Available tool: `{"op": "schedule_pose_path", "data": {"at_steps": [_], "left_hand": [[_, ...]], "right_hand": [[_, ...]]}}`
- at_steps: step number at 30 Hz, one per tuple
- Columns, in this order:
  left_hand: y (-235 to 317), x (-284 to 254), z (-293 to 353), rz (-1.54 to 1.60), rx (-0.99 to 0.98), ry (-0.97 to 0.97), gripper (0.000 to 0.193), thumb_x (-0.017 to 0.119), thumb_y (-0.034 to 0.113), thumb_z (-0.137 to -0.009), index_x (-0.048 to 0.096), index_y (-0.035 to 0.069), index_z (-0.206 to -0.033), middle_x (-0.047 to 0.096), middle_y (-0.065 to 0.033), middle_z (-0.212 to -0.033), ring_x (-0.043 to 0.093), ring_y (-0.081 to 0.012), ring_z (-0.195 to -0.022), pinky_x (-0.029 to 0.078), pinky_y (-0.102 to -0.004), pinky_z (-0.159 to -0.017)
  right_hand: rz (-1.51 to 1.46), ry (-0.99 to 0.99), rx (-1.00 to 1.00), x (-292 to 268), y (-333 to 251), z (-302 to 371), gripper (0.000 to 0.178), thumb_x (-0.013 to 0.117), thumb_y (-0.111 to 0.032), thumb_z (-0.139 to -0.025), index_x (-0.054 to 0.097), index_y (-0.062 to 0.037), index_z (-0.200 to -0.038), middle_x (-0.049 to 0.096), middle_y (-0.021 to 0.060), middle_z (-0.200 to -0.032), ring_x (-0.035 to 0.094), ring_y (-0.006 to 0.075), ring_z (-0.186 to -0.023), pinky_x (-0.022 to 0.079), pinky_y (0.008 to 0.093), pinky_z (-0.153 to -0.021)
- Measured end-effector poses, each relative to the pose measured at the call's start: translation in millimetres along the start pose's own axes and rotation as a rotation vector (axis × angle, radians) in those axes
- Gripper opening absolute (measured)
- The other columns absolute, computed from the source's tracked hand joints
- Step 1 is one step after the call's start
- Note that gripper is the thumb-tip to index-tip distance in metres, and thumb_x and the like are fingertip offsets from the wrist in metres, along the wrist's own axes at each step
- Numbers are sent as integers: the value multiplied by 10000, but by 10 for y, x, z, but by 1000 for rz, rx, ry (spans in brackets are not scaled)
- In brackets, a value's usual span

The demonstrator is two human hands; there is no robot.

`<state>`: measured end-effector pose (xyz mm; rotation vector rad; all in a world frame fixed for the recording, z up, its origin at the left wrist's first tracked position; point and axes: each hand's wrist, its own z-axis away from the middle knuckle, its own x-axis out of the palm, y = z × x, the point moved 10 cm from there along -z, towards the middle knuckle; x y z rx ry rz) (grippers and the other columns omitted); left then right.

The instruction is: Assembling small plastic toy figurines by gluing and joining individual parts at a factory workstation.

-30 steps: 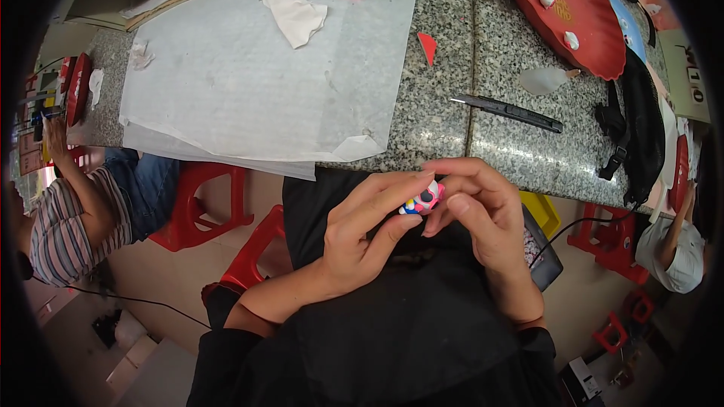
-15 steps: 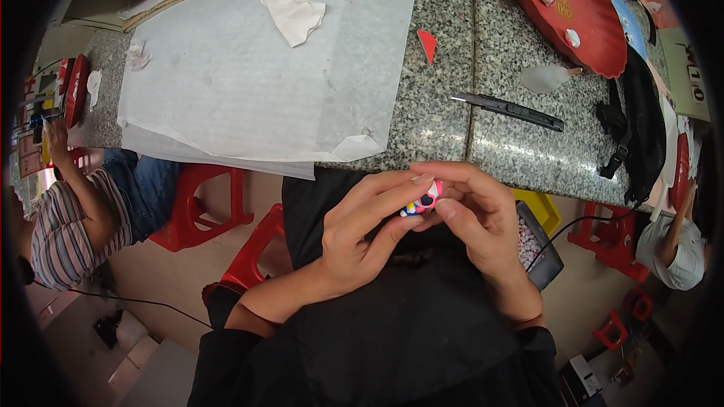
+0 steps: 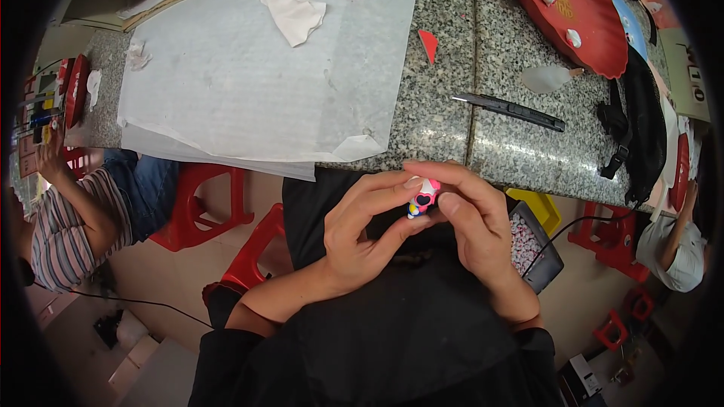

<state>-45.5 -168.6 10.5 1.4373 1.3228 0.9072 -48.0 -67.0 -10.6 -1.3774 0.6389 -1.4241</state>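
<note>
Between my two hands, just off the near edge of the bench, is a small toy figurine (image 3: 424,197). Its top is white and pink, with a dark heart-shaped patch, and blue and yellow show lower down. My left hand (image 3: 360,230) pinches it, fingertips on top and thumb at the bottom. My right hand (image 3: 480,218) curls around its other side, with the thumb and fingers against it. Part of the figurine is hidden behind the fingers.
White paper (image 3: 249,83) covers the bench's left part, with a crumpled tissue (image 3: 296,19) on it. A black utility knife (image 3: 513,111), a squeeze bottle (image 3: 548,78) and a red tray (image 3: 581,19) with white pieces lie right. A grey bin (image 3: 549,265) of small parts stands below. Co-workers sit both sides.
The figurine has turned more upright in my fingers, showing more of its dark heart-shaped patch. My right hand has shifted slightly. The co-worker's hand at left has moved down.
</note>
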Motion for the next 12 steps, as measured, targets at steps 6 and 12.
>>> {"op": "schedule_pose_path", "data": {"at_steps": [6,12], "left_hand": [[-31,-6,37,5,-6,30,357,673,-38,-613,540,3,-942,563,-138,-934,565,-232,-829,459,-276,-697],[-37,-8,86,-1,71,49,412,683,-24,-617,513,15,-991,560,-138,-944,567,-251,-823,464,-272,-680]], "right_hand": [[203,-11,-61,14,-68,1,304,408,13,-792,502,-5,-1080,450,72,-883,490,80,-728,478,200,-632],[766,45,-251,79,-238,52,314,407,-21,-810,519,-88,-1095,451,88,-862,505,177,-643,471,204,-625]]}}
